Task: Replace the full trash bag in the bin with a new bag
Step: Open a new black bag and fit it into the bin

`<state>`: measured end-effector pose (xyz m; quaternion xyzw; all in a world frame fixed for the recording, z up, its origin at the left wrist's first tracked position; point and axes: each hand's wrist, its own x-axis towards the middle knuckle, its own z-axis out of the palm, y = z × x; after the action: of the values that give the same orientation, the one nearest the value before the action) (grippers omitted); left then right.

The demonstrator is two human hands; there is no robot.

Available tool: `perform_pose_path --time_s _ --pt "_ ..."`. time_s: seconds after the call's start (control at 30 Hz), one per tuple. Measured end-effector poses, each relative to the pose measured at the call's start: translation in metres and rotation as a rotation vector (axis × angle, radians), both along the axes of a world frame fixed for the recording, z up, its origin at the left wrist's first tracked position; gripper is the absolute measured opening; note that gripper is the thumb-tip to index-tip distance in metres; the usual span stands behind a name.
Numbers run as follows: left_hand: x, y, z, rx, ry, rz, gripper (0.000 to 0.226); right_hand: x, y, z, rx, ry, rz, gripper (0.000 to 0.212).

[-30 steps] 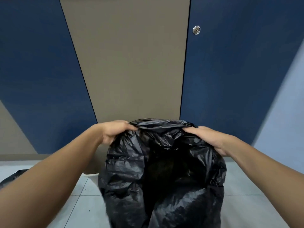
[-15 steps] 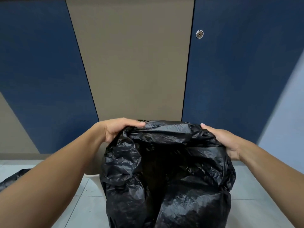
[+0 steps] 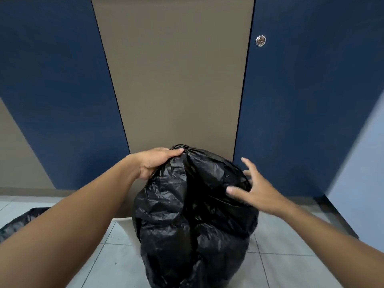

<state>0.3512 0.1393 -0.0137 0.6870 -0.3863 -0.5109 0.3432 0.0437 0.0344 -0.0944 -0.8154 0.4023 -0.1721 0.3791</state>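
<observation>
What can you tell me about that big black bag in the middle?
The black trash bag is thin, glossy, crinkled plastic, bulging and upright over pale floor tiles. Its mouth is gathered into a bunch at the top, gripped by the left hand. The right hand, fingers spread, is at its upper right side; contact is unclear. Its bottom runs out of view.

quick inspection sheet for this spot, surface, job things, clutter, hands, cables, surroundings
surface: pale tiled floor, a few dark specks on it near the bin.
job's things: black trash bag, its top bunched to a neck; a pale bin edge shows behind it.
clutter: another piece of black plastic on the floor at far left.
hands: left hand grips the bag's bunched top; right hand open, fingers spread at the bag's right side.
cables: nothing seen.
surroundings: blue and tan wall panels behind; a round metal lock on the right blue panel.
</observation>
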Motion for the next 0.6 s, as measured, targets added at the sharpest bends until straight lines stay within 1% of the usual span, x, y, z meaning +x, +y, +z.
perform_pose_path --time_s 0.03,0.1,0.13,0.2,0.23,0.3,0.33,0.37,0.43,0.47,0.5,0.53,0.6 --pt "-0.001 0.0 0.002 -0.014 0.021 0.036 0.052 0.004 0.004 -0.009 -0.029 0.073 0.013 0.121" --pt "-0.003 0.0 0.005 -0.046 -0.001 0.065 0.051 0.011 0.007 -0.027 -0.032 0.174 -0.025 0.131" --pt "-0.004 0.001 0.006 -0.069 -0.047 0.065 0.053 0.013 0.009 -0.035 -0.001 0.186 -0.06 0.131" --pt "0.0 0.001 0.006 -0.115 -0.147 0.065 0.064 0.017 0.009 -0.045 0.068 0.162 -0.093 0.13" --pt "0.002 0.002 0.004 -0.16 -0.164 0.057 0.063 0.02 0.009 -0.047 0.088 0.141 -0.093 0.128" --pt "0.01 0.008 -0.003 -0.352 -0.161 0.02 0.046 0.027 0.009 -0.047 0.113 0.088 -0.109 0.121" --pt "0.013 0.008 -0.005 -0.426 -0.174 0.028 0.043 0.03 0.008 -0.047 0.116 0.064 -0.137 0.11" --pt "0.015 0.008 -0.004 -0.47 -0.149 0.053 0.044 0.033 0.005 -0.047 0.115 0.037 -0.172 0.09" --pt "0.012 0.006 0.006 -0.501 -0.06 0.111 0.045 0.037 -0.002 -0.047 0.14 -0.033 -0.243 0.036" --pt "0.008 0.005 0.011 -0.529 -0.013 0.121 0.044 0.038 -0.005 -0.046 0.17 -0.084 -0.276 0.015" --pt "0.005 0.004 0.013 -0.553 0.069 0.157 0.039 0.038 -0.007 -0.044 0.212 -0.152 -0.307 0.007" --pt "0.006 0.003 0.014 -0.53 0.145 0.205 0.032 0.038 -0.01 -0.041 0.262 -0.223 -0.339 0.012" --pt "0.011 0.011 0.011 -0.421 0.343 0.143 0.021 0.036 -0.013 -0.032 0.317 -0.309 -0.378 0.021"
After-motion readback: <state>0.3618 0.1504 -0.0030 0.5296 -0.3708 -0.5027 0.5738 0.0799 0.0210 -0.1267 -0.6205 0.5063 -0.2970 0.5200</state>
